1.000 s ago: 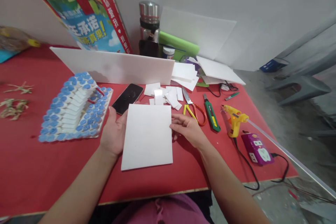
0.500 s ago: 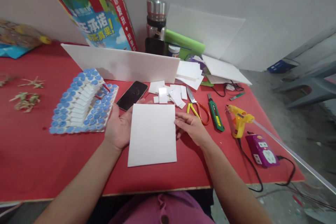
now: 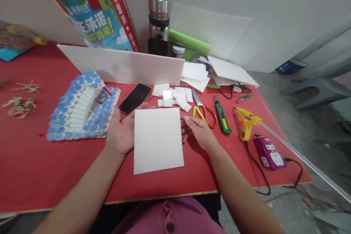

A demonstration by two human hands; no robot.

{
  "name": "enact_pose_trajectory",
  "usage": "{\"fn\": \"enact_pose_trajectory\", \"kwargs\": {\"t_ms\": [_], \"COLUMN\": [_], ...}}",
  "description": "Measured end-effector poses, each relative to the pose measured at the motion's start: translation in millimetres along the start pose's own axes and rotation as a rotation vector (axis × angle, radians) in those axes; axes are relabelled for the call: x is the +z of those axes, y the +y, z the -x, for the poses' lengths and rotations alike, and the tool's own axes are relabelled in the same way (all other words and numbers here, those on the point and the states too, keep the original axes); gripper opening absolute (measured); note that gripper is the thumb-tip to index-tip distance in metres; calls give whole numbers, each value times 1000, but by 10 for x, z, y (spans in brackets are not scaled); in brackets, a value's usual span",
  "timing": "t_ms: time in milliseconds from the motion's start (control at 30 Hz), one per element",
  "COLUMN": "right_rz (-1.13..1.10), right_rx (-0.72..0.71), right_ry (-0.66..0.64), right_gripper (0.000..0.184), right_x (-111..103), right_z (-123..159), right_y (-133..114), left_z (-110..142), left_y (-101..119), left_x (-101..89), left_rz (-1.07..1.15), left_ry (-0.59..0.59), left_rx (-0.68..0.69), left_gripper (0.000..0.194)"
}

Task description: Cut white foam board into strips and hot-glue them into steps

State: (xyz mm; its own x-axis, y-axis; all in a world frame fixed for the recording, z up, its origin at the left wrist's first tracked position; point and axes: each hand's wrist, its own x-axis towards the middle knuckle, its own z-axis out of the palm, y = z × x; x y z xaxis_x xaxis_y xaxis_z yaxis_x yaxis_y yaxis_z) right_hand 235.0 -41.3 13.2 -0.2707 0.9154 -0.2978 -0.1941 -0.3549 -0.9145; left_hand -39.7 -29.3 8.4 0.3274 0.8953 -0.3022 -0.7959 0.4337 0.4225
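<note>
A rectangular white foam board [image 3: 158,142] is between my hands, over the front of the red table. My left hand [image 3: 120,133] is palm up at its left edge, thumb spread, with the fingers passing behind the board and a little of them showing above its top edge. At the right edge is my right hand [image 3: 199,129], loosely curled, its fingertips against or just behind the border. To the left stands a model with blue round pieces [image 3: 82,108] and a row of white steps. A dark phone [image 3: 135,98] lies beyond my left hand.
Small white offcuts [image 3: 177,98] lie behind the board. Scissors [image 3: 204,111], a green utility knife [image 3: 222,117], a yellow glue gun [image 3: 246,122] and a purple power socket [image 3: 270,153] line the right. A long white panel [image 3: 123,66] stands upright behind, before a metal flask [image 3: 159,18].
The view has shifted slightly, so the background sits further left. My right hand's fingers have shifted a little at the board's edge, and the board's tilt has changed slightly.
</note>
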Motion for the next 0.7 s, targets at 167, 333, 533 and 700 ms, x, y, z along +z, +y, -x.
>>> {"fn": "enact_pose_trajectory", "kwargs": {"t_ms": [167, 333, 533, 700], "right_rz": [-2, 57, 155, 240], "right_rx": [1, -14, -22, -31], "right_ry": [3, -12, 12, 38], "right_gripper": [57, 50, 67, 57], "right_x": [-5, -15, -3, 53], "right_z": [-8, -3, -2, 48], "right_y": [5, 9, 89, 115], "left_z": [11, 33, 50, 218], "left_y": [20, -5, -116, -64], "left_x": [33, 86, 147, 210], "left_rz": [22, -71, -516, -1286], "left_ry": [39, 68, 98, 57], "left_rx": [-20, 25, 338, 820], "left_gripper": [89, 82, 59, 44]}}
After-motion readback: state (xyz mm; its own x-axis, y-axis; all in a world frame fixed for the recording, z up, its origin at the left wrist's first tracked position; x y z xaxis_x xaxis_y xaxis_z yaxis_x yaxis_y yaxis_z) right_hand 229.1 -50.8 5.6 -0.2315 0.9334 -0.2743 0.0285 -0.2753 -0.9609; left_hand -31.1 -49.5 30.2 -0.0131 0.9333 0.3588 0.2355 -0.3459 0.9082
